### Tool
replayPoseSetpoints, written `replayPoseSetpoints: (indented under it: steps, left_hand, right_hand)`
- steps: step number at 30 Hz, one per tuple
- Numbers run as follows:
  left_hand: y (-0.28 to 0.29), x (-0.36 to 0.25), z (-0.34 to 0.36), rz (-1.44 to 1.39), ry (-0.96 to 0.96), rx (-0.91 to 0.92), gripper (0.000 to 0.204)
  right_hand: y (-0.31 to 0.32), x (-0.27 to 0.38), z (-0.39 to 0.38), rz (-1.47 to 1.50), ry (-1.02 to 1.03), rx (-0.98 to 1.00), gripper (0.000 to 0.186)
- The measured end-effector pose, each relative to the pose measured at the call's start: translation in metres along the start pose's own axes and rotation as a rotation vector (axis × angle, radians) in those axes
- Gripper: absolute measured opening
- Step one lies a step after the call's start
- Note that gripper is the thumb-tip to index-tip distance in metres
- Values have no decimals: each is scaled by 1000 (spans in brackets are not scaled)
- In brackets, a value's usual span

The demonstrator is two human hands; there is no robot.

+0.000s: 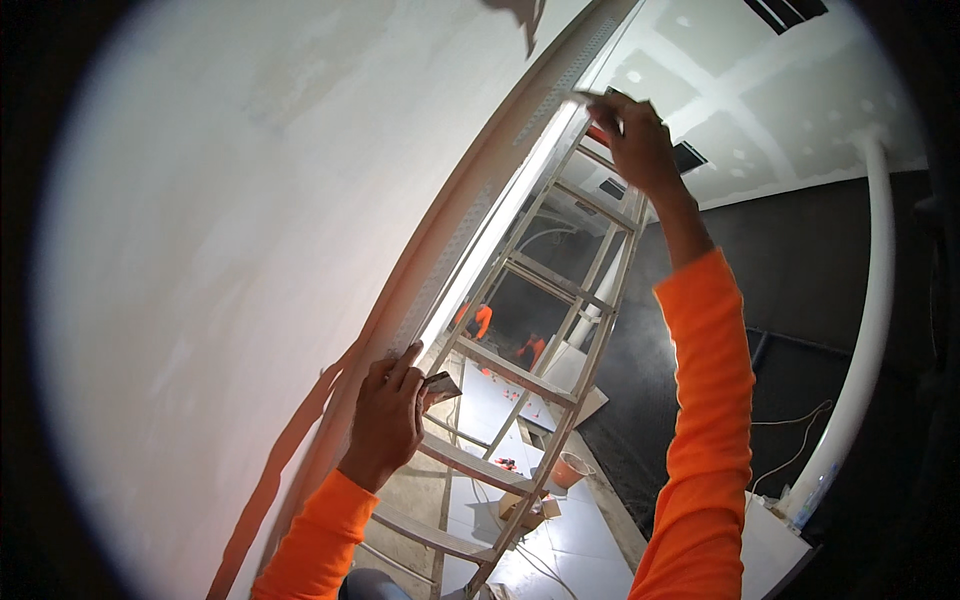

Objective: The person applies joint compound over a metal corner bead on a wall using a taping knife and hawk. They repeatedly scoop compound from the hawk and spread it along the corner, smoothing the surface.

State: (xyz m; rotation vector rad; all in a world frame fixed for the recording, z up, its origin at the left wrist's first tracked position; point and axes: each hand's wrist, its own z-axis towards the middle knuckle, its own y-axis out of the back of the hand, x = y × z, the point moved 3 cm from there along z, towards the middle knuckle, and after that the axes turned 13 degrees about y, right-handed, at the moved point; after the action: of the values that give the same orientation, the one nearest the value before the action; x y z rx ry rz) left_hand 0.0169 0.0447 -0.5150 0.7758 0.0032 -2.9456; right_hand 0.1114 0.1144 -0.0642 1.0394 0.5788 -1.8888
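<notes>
My left hand [385,410], in an orange sleeve, grips a small metal scraper [440,388], with fingertips against the lower part of a perforated corner strip [470,228] along the edge of a pale wall [220,200]. High up, my right hand [638,140] is closed near the top of the strip, on a thin object that I cannot clearly make out. An aluminium ladder [512,368] stands tilted in the picture, just right of the strip and behind both hands.
Below are pale boards [545,570], a bucket [570,468], a cardboard box [530,508] and cables. Two people in orange [480,320] work farther back. A white pipe [865,330] runs along a dark wall at right, under a patched ceiling [740,90].
</notes>
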Motion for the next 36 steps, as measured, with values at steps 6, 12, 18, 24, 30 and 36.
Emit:
replayPoseSetpoints:
  steps: [6, 12, 18, 24, 30, 36]
  left_hand:
    - [1, -1, -1, 15, -3, -16, 10]
    - [2, -1, 0, 3, -11, -10, 10]
    - [1, -2, -1, 23, -13, -23, 10]
    - [3, -5, -1, 18, -11, -46, 10]
    - [4, -6, -1, -18, 5, -34, 11]
    - [1, -3, -2, 3, 7, -26, 10]
  right_hand:
    - [-55, -40, 4, -193, 253, -163, 49]
    - [-46, -1, -32, -365, 243, 26, 64]
    - [-4, -3, 4, -242, 151, 14, 30]
    - [-23, -8, 64, -306, 101, 164, 30]
    - [-32, 51, 48, -419, 226, 298, 26]
    - [-15, 116, -14, -276, 437, 362, 25]
